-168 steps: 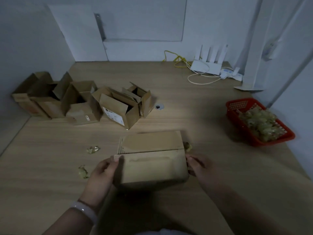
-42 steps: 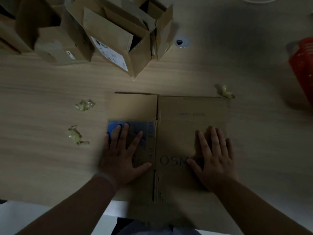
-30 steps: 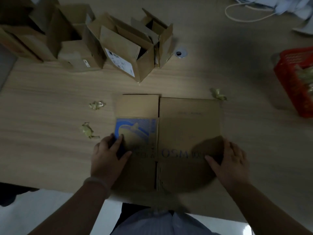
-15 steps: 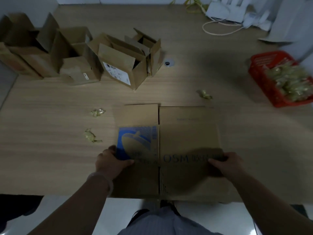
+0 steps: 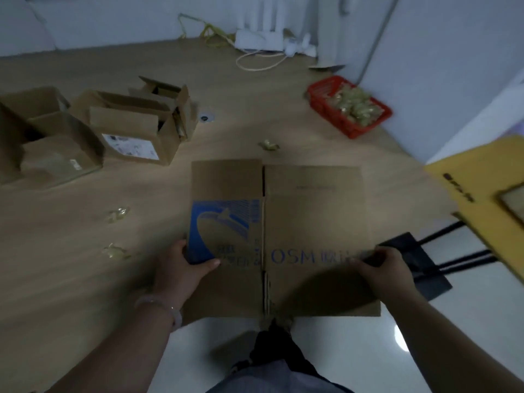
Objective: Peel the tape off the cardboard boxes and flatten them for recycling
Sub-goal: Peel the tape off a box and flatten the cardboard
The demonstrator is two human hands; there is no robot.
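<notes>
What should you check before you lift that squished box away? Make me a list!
1. Flattened box lies flat: ok.
2. Left hand grips its left edge: ok.
3. Right hand grips its right edge: ok.
4. Tape all peeled off it: cannot tell.
5. Tape scraps cleared from the table: not ok.
6. Open boxes left to flatten: not ok, several remain.

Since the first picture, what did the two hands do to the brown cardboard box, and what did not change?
The brown cardboard box, then still folded up, now lies flattened. The left hand and right hand, which pressed on it with open palms, now grip its side edges, near end over the table edge. The open boxes and red basket stayed.
</notes>
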